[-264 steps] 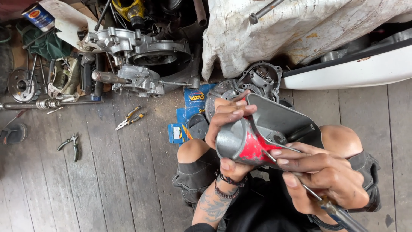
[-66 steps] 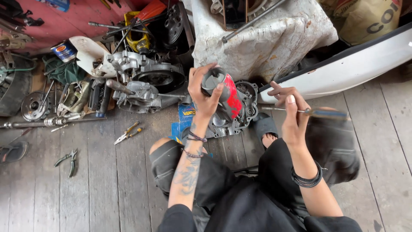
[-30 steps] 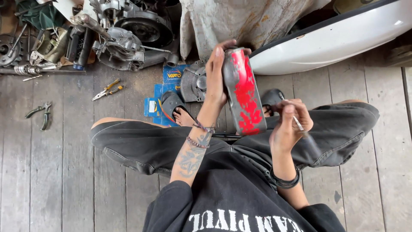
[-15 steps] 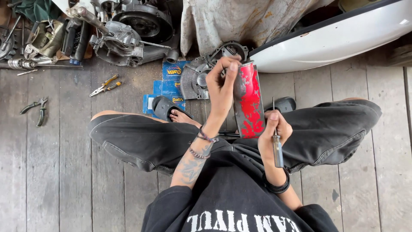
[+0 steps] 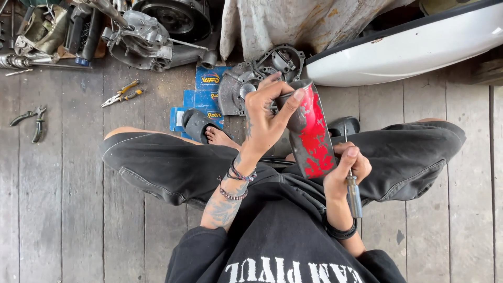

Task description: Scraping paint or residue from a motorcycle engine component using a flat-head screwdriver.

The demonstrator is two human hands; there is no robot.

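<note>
Fingers (image 5: 293, 99) grasping — red-and-grey cover (image 5: 313, 133).
Left hand (image 5: 267, 112) grips its top; right hand (image 5: 348, 170) clenched on a screwdriver (image 5: 353, 191) — held beside the cover.

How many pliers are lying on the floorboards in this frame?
2. Yellow-handled pliers lie left of the blue boxes, below the engine casing. Dark-handled pliers lie near the left edge. More could be hidden among the parts at top left.

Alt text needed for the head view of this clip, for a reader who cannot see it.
Seated cross-legged on a plank floor, a person grips a red and grey metal cover with the left hand while the right hand holds a screwdriver. Engine parts and pliers lie beyond.
</note>
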